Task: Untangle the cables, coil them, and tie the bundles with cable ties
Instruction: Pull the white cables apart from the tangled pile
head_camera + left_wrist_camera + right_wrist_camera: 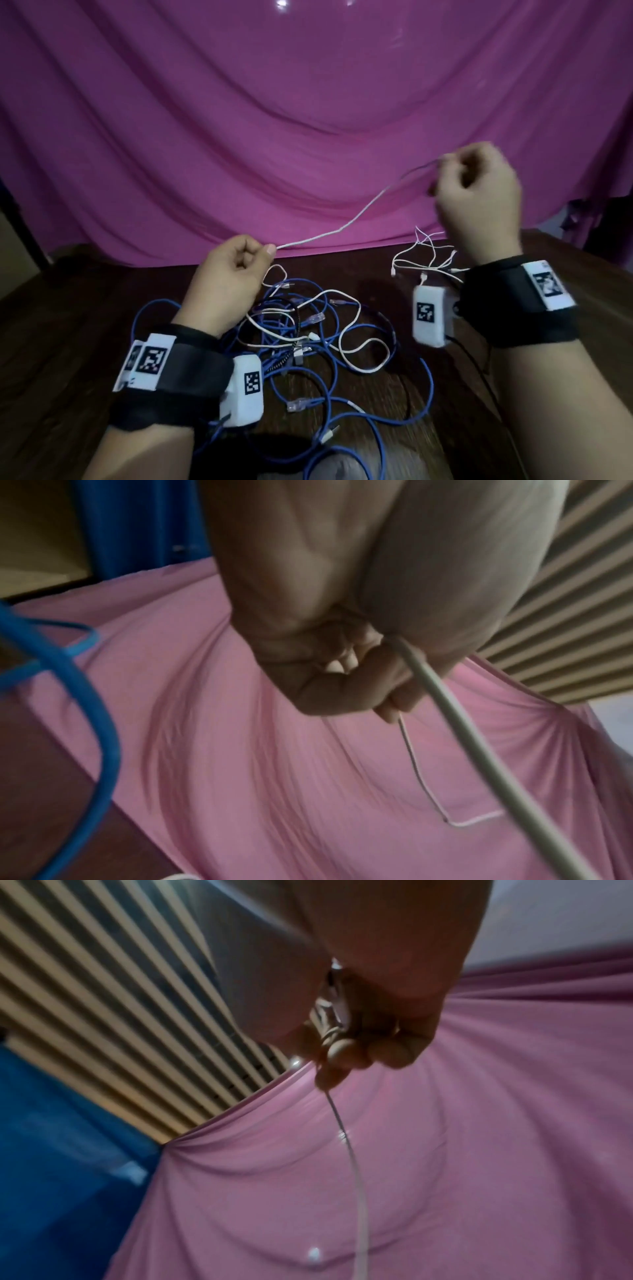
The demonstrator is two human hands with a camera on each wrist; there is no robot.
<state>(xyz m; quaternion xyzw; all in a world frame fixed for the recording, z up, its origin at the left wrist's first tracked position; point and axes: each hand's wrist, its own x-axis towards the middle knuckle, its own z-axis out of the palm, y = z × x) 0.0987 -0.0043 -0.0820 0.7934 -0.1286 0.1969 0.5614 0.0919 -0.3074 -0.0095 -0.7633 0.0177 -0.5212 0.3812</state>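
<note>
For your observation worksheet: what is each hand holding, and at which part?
Both hold one white cable: the right hand pinches its connector end, the left hand grips farther down its length.

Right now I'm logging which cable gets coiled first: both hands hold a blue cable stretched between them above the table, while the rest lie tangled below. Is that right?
Not quite: the stretched cable is white, not blue. The head view shows the left hand and right hand holding the white cable between them; the blue cables lie tangled on the table.
</note>
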